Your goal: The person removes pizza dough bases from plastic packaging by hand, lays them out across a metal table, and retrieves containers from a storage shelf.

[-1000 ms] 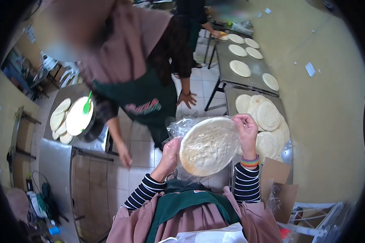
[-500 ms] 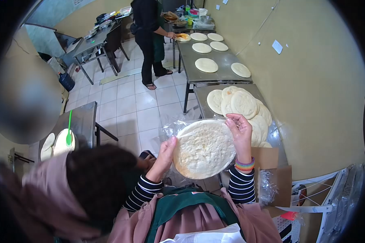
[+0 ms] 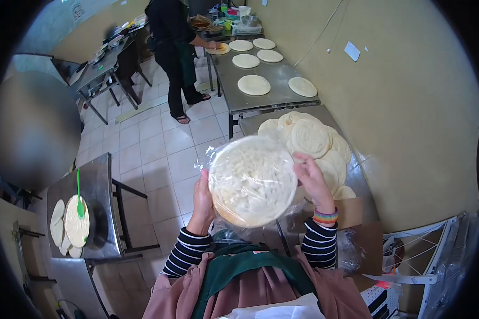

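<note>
Up in front of my chest is a round, pale pizza crust [image 3: 253,183] with a dimpled face and a browned lower edge. Clear plastic wrap [image 3: 210,154] lies shiny over its face, with crumpled edges sticking out at the sides. My left hand [image 3: 201,202] grips the crust's left rim through or beside the plastic. At the right rim, my right hand [image 3: 313,178] is closed with thumb and fingers pinched on the plastic at the edge. Behind it, a heap of similar crusts [image 3: 311,139] covers part of a metal table [image 3: 359,186].
Further along the wall, a second metal table [image 3: 271,101] bears several crusts. A person [image 3: 170,58] there touches a sauced one. Left, another table [image 3: 101,186] holds crusts and a green spatula [image 3: 80,207]. Near my right arm stands an open cardboard box [image 3: 367,239] with plastic inside.
The plastic, earlier bunched behind the crust, now covers its face. The crust has risen slightly. A person's head at lower left has left the view, and the camera has turned a little right.
</note>
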The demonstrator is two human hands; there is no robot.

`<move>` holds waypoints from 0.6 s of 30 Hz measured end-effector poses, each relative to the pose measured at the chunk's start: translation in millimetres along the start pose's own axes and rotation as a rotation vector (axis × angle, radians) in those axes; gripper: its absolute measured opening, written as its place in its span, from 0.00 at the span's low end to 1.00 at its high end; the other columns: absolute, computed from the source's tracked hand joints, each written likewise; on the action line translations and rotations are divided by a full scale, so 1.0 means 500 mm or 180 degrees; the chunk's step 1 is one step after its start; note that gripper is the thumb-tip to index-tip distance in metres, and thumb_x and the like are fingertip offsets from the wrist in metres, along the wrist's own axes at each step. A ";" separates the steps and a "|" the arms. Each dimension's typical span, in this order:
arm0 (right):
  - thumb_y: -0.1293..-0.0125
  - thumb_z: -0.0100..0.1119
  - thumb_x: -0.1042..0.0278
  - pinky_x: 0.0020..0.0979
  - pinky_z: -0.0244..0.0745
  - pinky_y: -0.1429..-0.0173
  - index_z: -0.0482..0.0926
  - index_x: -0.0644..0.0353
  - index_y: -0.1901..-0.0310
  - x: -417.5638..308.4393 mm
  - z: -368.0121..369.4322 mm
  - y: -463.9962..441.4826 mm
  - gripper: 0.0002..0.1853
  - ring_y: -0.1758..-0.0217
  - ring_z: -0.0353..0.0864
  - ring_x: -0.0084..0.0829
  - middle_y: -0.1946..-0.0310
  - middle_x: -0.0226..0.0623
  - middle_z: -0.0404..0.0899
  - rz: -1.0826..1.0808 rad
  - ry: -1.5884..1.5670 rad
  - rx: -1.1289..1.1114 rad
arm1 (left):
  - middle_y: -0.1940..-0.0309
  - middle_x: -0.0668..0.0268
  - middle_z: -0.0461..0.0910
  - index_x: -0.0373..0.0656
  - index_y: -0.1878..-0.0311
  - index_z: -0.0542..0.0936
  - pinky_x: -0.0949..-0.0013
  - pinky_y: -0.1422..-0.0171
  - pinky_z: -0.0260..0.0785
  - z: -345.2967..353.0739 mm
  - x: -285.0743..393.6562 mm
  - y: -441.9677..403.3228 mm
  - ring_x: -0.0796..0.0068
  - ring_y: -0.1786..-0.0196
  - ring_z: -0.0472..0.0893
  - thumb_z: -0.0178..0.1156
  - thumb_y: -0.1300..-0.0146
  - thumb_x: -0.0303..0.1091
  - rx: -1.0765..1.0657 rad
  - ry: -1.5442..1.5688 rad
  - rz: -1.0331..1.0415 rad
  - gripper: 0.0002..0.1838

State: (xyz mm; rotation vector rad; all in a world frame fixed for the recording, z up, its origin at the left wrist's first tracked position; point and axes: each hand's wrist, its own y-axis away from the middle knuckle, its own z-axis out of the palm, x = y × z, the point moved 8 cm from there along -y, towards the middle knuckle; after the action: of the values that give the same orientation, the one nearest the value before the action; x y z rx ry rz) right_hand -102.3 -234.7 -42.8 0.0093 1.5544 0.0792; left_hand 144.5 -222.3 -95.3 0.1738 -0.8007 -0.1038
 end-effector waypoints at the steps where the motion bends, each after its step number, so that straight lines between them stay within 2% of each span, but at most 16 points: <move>1: 0.36 0.52 0.69 0.20 0.68 0.66 0.67 0.67 0.49 0.013 0.023 -0.019 0.16 0.67 0.73 0.18 0.67 0.32 0.75 -0.0083 0.0013 -0.0342 | 0.55 0.57 0.76 0.32 0.48 0.69 0.69 0.53 0.72 -0.005 0.014 -0.023 0.70 0.57 0.79 0.39 0.32 0.50 0.0013 -0.0157 0.0097 0.27; 5: 0.36 0.51 0.72 0.18 0.68 0.63 0.68 0.67 0.50 0.010 0.034 -0.100 0.14 0.66 0.72 0.17 0.66 0.31 0.75 -0.0243 -0.0034 -0.0100 | 0.54 0.57 0.76 0.31 0.48 0.69 0.70 0.50 0.71 0.004 0.061 -0.117 0.70 0.54 0.77 0.39 0.32 0.50 -0.0097 -0.0264 0.0234 0.27; 7: 0.36 0.50 0.74 0.18 0.67 0.59 0.69 0.68 0.52 -0.031 0.040 -0.140 0.12 0.65 0.72 0.17 0.65 0.30 0.76 -0.0763 -0.0100 0.0189 | 0.53 0.57 0.75 0.32 0.47 0.69 0.70 0.47 0.69 -0.005 0.075 -0.170 0.70 0.52 0.76 0.38 0.32 0.51 -0.0164 -0.0145 0.0193 0.28; 12: 0.36 0.50 0.74 0.19 0.66 0.54 0.70 0.69 0.53 -0.103 0.036 -0.182 0.12 0.61 0.72 0.17 0.62 0.32 0.76 -0.1013 -0.0075 0.0755 | 0.53 0.59 0.75 0.33 0.48 0.70 0.70 0.47 0.68 0.007 0.149 -0.281 0.71 0.52 0.75 0.37 0.33 0.55 -0.0551 -0.0331 0.0167 0.30; 14: 0.36 0.49 0.74 0.20 0.66 0.53 0.70 0.69 0.53 -0.102 0.029 -0.189 0.12 0.60 0.71 0.17 0.62 0.32 0.76 -0.1107 -0.0147 0.1081 | 0.54 0.60 0.75 0.34 0.48 0.70 0.70 0.47 0.68 0.021 0.147 -0.321 0.73 0.52 0.75 0.38 0.34 0.56 -0.0727 -0.0436 0.0016 0.31; 16: 0.35 0.49 0.72 0.20 0.67 0.51 0.70 0.66 0.53 -0.089 0.021 -0.184 0.11 0.58 0.73 0.18 0.60 0.32 0.76 -0.1369 -0.0799 0.1418 | 0.55 0.61 0.75 0.34 0.50 0.71 0.72 0.48 0.68 0.028 0.115 -0.353 0.76 0.54 0.75 0.39 0.35 0.56 -0.0837 -0.0669 -0.0185 0.30; 17: 0.35 0.49 0.72 0.20 0.67 0.51 0.70 0.66 0.53 -0.081 0.020 -0.182 0.11 0.58 0.73 0.18 0.60 0.32 0.76 -0.1361 -0.0789 0.1473 | 0.55 0.64 0.75 0.35 0.49 0.71 0.73 0.47 0.68 0.033 0.099 -0.370 0.78 0.55 0.75 0.43 0.35 0.52 -0.0958 -0.0475 -0.0276 0.27; 18: 0.34 0.48 0.70 0.21 0.67 0.50 0.70 0.66 0.52 -0.071 0.006 -0.175 0.12 0.57 0.73 0.19 0.60 0.32 0.76 -0.1395 -0.0948 0.1710 | 0.55 0.64 0.75 0.35 0.49 0.71 0.73 0.47 0.68 0.037 0.087 -0.379 0.78 0.55 0.75 0.43 0.35 0.52 -0.0990 -0.0476 -0.0312 0.27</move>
State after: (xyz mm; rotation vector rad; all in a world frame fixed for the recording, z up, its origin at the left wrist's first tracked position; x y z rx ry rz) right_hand -96.0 -323.7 -12.2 0.0994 1.2113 -0.6583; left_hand 156.3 -417.1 -88.9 -0.0903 -0.9141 -0.3347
